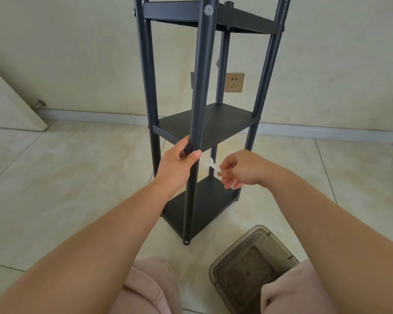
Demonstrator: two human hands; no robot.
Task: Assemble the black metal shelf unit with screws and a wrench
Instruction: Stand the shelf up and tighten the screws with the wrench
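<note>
At the far left edge of the frame a pale cream door panel [8,105] leans in, with a small metal doorstop [40,103] at the foot of the wall beside it. The glossy beige tiled floor [66,177] fills the lower half of the frame, meeting a grey skirting board [95,114] under the cream wall.

In the centre stands the black metal shelf unit [204,123], upright on the floor, with three flat shelves between four round posts; a silver screw head [208,10] shows near the top of the nearest post. The left hand [179,164] comes up from the lower left and grips that nearest post just at the level of the middle shelf, fingers curled round it and thumb across the front.

Just right of the post, the right hand [238,169] pinches a small white plastic wrench [211,165] between thumb and curled fingers, its head pointing towards the post, close to it; whether it touches is unclear. Behind the shelf, a gold-coloured wall socket [234,82] sits on the wall.

At the lower right, a smoky translucent plastic box [247,264] rests on the floor between the person's knees in pink trousers [150,288].
</note>
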